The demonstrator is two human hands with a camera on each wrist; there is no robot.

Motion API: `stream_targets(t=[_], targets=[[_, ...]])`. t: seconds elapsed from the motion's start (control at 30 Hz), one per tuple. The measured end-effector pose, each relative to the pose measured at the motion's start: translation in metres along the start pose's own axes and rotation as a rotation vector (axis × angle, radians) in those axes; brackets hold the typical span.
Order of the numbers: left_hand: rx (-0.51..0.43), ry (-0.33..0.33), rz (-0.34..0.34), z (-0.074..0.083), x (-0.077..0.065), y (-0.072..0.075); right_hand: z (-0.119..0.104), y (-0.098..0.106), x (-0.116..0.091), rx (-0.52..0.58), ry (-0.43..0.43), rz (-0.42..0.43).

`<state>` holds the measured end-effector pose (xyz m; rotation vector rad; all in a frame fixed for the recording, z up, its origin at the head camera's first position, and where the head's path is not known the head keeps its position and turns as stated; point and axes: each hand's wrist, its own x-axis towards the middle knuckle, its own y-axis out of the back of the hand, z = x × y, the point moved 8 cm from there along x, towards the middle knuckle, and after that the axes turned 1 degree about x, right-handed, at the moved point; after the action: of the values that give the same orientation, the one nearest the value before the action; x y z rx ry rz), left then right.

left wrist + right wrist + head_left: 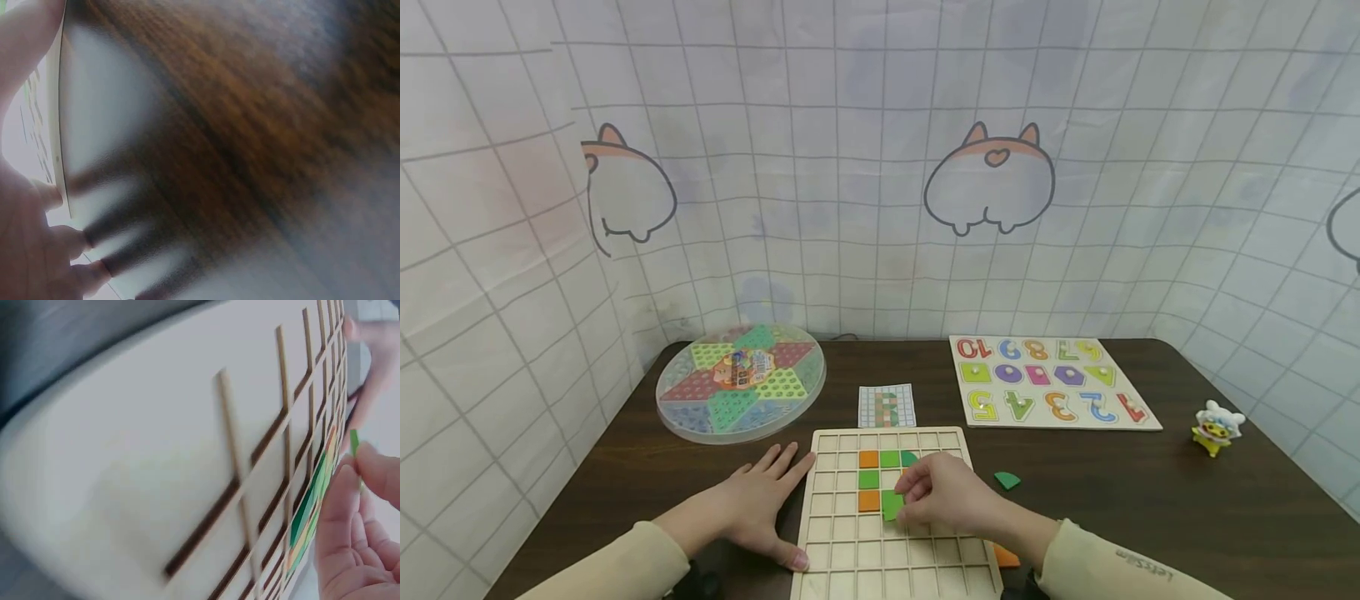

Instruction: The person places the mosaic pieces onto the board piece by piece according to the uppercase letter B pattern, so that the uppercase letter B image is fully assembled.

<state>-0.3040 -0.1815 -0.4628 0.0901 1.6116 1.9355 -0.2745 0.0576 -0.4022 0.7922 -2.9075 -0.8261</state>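
Observation:
A wooden grid board lies in front of me on the dark table. My right hand pinches a green square tile between thumb and fingers, close over the board's middle. The right wrist view shows that tile edge-on at the fingertips. Beside it sit an orange tile, a green tile and, higher up, another orange one. A dark green rounded piece is partly behind my fingers. My left hand rests with spread fingers along the board's left edge, thumb and fingertip touching it.
Behind the board lies a small pattern card. A round star-patterned game board is at back left, a number-and-shape puzzle at back right. A toy figure, a dark green quarter-round piece and an orange piece lie right.

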Motion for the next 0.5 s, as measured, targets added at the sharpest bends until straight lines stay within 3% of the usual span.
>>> stream_targets(t=[0.33, 0.5], targets=[[-0.003, 0.007, -0.011, -0.003, 0.002, -0.002, -0.015, -0.028, 0.007, -0.083, 0.068, -0.019], [-0.005, 0.002, -0.013, 0.006, -0.005, 0.004, -0.018, -0.032, 0.007, -0.142, 0.103, -0.006]])
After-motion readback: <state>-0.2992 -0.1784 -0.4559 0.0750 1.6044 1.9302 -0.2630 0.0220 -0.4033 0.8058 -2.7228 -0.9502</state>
